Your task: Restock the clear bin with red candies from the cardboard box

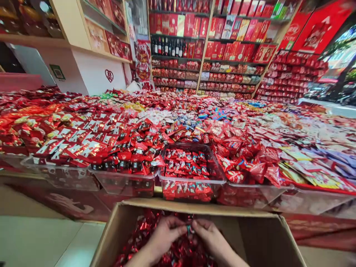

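Note:
Both my hands are down inside an open cardboard box (258, 237) filled with red foil-wrapped candies (144, 233). My left hand (164, 235) and my right hand (210, 235) meet at the fingertips, fingers curled and pinched together on a small bunch of the wrapped candies between them. Just beyond the box stands a clear plastic bin (191, 182) partly filled with similar red candy packets.
A long display counter (306, 148) is covered with heaps of red, silver and yellow sweets in clear bins (122, 181). Shelves of red gift boxes and bottles (205, 44) line the back wall. Pale floor tiles (41, 241) lie to the left of the box.

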`<state>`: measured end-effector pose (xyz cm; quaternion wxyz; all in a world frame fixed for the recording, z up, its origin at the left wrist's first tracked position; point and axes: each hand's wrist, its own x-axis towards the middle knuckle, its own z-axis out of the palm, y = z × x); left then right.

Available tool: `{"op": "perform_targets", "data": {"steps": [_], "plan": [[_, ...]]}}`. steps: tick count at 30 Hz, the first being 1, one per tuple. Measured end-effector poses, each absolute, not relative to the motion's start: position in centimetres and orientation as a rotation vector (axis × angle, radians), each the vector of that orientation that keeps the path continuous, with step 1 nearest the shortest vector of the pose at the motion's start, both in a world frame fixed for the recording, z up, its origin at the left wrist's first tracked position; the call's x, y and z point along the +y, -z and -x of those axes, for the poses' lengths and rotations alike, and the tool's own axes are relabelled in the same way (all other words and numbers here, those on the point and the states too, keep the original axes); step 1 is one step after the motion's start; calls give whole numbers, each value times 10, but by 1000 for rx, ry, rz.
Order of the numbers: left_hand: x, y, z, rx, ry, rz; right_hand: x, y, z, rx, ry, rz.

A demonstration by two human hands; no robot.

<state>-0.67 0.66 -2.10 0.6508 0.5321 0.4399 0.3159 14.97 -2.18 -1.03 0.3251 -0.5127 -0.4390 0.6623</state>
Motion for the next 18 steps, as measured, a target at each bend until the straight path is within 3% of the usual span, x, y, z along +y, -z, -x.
{"op": "perform_targets", "data": {"steps": [8, 18], "plan": [[1, 10, 2, 987, -729, -1074, -33, 9, -146, -612, -1837, 1116], [3, 36, 1, 1055, -762, -1191, -28, 41, -150, -1076, -1588, 1333]]}}
